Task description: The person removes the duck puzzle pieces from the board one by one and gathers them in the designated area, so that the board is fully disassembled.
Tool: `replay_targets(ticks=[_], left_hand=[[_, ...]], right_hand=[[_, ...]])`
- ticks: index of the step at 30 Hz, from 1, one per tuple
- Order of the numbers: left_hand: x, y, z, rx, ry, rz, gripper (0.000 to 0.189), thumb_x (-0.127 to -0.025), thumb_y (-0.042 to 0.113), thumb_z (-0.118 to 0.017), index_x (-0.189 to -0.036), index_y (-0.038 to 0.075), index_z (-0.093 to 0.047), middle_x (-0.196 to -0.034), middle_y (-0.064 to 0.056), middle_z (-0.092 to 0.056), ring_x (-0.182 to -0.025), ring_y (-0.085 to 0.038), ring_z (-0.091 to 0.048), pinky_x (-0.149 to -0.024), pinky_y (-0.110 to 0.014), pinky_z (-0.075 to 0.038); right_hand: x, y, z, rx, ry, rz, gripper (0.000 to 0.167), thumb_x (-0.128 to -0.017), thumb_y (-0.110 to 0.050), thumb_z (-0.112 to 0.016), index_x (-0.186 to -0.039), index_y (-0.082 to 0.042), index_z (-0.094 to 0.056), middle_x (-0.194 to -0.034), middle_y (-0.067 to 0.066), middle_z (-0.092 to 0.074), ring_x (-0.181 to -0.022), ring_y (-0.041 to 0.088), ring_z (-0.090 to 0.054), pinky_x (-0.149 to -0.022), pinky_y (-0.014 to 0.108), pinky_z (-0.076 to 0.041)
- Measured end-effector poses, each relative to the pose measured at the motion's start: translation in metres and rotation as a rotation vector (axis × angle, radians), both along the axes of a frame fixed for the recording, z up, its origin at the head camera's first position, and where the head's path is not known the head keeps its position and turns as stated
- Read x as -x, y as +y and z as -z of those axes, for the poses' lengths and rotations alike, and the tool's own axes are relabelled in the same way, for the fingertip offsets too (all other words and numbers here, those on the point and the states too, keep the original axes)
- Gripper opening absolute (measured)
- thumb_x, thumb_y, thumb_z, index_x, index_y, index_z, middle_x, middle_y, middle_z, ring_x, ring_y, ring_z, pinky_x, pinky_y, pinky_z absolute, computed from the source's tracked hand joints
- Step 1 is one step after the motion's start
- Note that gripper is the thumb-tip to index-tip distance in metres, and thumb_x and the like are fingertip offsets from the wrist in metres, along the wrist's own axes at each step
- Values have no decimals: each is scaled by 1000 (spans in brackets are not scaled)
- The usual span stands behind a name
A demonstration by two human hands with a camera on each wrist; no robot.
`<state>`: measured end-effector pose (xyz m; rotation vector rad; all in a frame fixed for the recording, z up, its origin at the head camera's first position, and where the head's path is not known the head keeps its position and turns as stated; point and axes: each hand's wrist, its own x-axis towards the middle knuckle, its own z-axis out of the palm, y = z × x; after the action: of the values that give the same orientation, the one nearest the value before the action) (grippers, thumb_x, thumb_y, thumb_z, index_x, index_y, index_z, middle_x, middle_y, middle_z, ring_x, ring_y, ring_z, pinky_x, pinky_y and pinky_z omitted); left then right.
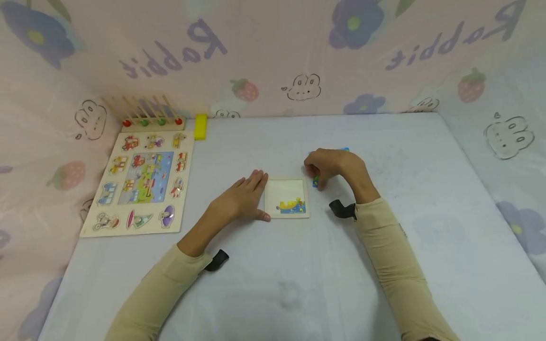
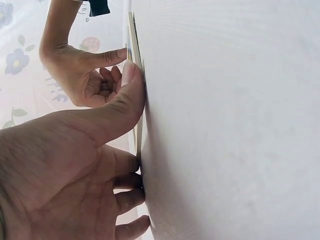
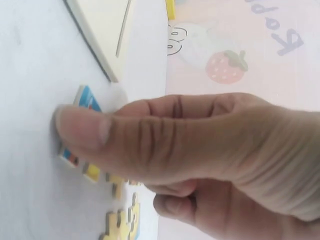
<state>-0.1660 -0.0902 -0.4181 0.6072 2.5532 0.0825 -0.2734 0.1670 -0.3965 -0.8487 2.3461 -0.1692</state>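
Note:
A small square wooden puzzle tray [image 1: 283,188] lies flat in the middle of the table, with joined yellow-and-blue pieces [image 1: 292,205] along its lower right. My left hand [image 1: 241,199] rests at the tray's left side, fingers extended and thumb touching near the lower left corner. To the tray's right, my right hand [image 1: 332,166] pinches a blue jigsaw piece [image 3: 88,98] at the tabletop, its middle covered by the thumb. Several loose yellow jigsaw pieces [image 3: 116,227] lie close by in the right wrist view, partly hidden by the hand.
On the left lies a large wooden picture board [image 1: 113,184] with several knobbed shapes. Behind it stands a peg rack [image 1: 155,125] with red and green beads, beside a yellow block [image 1: 200,127]. Printed cloth walls [image 1: 273,57] border the white table [image 1: 264,293].

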Motion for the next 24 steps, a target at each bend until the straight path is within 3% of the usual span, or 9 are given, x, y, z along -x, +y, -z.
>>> replay_targets(ticks=[16,24], left_hand=[[0,0,-3,-9,3,-2,117,-91,61,-71,-167,1,-5,-177,-16,-1,-166,-30,-3,-136,-48,-15],[0,0,-2,-21,-22,-16,118,-91,60,-72,-167,3,-3,-178,-15,1,-166,-28,-1,-136,-48,-13]], right_hand=[[-5,-6,-7,-36,20,-41,36,-74,-5,-93,-95,-8,-65,-93,6,-64,-84,19,-55,-77,31,-49],[-7,-4,-11,-31,6,1,35,-76,-9,-93,-97,-7,-65,-87,5,-61,-82,18,-54,-74,29,-44]])
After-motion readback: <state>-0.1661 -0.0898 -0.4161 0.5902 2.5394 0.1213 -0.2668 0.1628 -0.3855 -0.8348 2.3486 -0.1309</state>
